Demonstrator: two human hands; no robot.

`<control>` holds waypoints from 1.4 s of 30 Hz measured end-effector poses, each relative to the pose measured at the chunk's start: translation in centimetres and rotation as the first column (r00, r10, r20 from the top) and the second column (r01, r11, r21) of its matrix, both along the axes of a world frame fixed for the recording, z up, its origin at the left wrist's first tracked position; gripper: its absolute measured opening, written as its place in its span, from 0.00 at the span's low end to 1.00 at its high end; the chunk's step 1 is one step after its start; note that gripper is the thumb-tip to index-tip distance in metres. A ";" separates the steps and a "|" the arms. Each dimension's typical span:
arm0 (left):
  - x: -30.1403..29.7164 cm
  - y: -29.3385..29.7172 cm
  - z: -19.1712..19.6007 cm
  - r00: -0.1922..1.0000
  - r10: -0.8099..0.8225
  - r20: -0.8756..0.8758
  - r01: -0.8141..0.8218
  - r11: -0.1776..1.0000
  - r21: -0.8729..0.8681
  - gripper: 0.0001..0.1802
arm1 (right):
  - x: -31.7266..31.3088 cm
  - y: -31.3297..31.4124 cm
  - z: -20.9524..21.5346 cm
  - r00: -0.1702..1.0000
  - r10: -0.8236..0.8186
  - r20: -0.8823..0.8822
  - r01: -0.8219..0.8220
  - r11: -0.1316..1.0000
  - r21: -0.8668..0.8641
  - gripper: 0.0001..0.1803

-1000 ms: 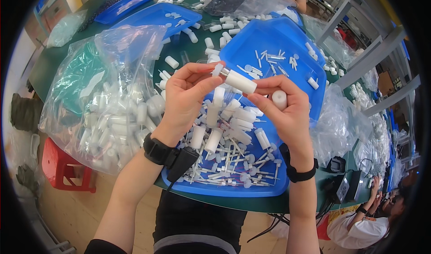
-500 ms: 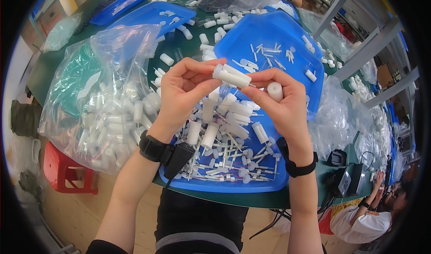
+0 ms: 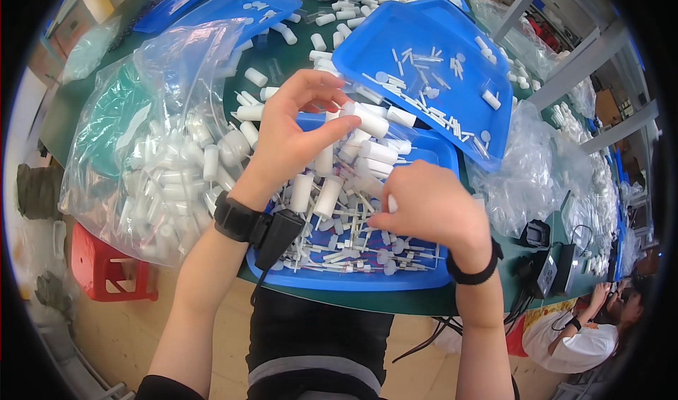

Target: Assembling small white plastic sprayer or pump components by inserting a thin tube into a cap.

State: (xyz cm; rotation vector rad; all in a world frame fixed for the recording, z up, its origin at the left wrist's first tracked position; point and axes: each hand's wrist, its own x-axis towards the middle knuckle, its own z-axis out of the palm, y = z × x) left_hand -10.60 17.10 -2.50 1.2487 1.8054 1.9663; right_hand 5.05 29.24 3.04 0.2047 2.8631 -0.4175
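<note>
Over the green desk [image 3: 409, 302], the left hand [image 3: 304, 123] pinches a white cylinder [image 3: 371, 121] at upper centre; the right hand [image 3: 432, 203], bent downward above the blue tray [image 3: 353, 282], curls around a half-hidden white piece [image 3: 393, 203].

Reference: green table [image 3: 395, 302]. Red stool [image 3: 92, 253]: below its near left edge. Grey metal frame [image 3: 579, 66]: along its right side. Black boxes [image 3: 544, 273]: on its near right part; black cables [image 3: 522, 303] just beside. Person in white shirt [image 3: 575, 340]: off its right end.
</note>
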 end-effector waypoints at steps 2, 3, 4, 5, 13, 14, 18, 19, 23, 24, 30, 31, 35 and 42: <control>-0.1 0.0 0.3 0.999 0.015 -0.029 -0.017 0.998 -0.059 0.21 | 0.1 0.0 -0.8 0.999 0.000 -0.041 0.001 1.000 0.008 0.12; 0.1 0.0 0.5 0.998 0.008 -0.068 -0.013 0.997 -0.071 0.21 | 0.3 0.4 -0.6 0.997 -0.003 -0.078 0.000 0.999 -0.035 0.12; 0.3 0.0 0.6 0.994 0.004 -0.106 -0.013 0.997 -0.082 0.20 | 0.5 0.9 -0.5 0.994 -0.004 -0.113 -0.005 0.997 -0.077 0.12; 0.3 -0.1 0.7 0.989 0.006 -0.145 -0.020 0.995 -0.094 0.20 | 0.6 1.4 0.3 0.995 0.028 -0.092 -0.040 0.991 -0.125 0.12; 0.4 -0.9 1.5 0.932 -0.301 0.204 0.248 0.936 0.250 0.21 | 1.4 3.4 4.4 0.954 -0.194 -0.229 0.034 0.826 -0.563 0.08; 0.8 -0.9 1.6 0.855 -0.424 0.300 0.323 0.886 0.334 0.20 | 1.0 2.9 4.0 0.928 -0.246 -0.279 0.053 0.831 -0.553 0.07; 0.4 -0.8 0.8 0.858 -0.429 0.283 0.362 0.895 0.258 0.11 | -0.3 1.6 2.7 0.877 -0.174 -0.448 -0.019 0.919 -0.393 0.07; 0.5 -0.8 0.9 0.866 -0.395 0.308 0.322 0.910 0.263 0.10 | -0.3 1.5 3.2 0.895 -0.220 -0.389 0.038 0.905 -0.424 0.07; 0.7 -0.7 1.1 0.882 -0.301 0.362 0.185 0.929 0.321 0.09 | -0.4 2.0 2.0 0.769 -0.349 -0.535 -0.092 0.769 -0.633 0.15; 0.6 -0.7 1.0 0.886 -0.288 0.364 0.158 0.924 0.347 0.09 | -0.4 2.2 2.0 0.801 -0.335 -0.496 -0.090 0.752 -0.653 0.16; 0.5 -0.8 1.0 0.881 -0.347 0.321 0.214 0.898 0.383 0.13 | -1.1 2.1 2.2 0.784 -0.476 -0.399 -0.047 0.595 -0.803 0.14; 0.5 -0.8 1.0 0.887 -0.337 0.315 0.202 0.898 0.392 0.12 | -1.1 2.2 2.2 0.793 -0.491 -0.361 -0.056 0.531 -0.846 0.14; 0.6 -0.7 1.1 0.907 -0.300 0.296 0.155 0.890 0.429 0.11 | -1.5 1.7 1.7 0.764 -0.428 -0.483 -0.136 0.625 -0.769 0.12; 0.5 -0.9 1.0 0.932 -0.251 0.262 0.123 0.898 0.423 0.11 | -1.7 1.8 1.1 0.730 -0.447 -0.517 -0.204 0.579 -0.789 0.14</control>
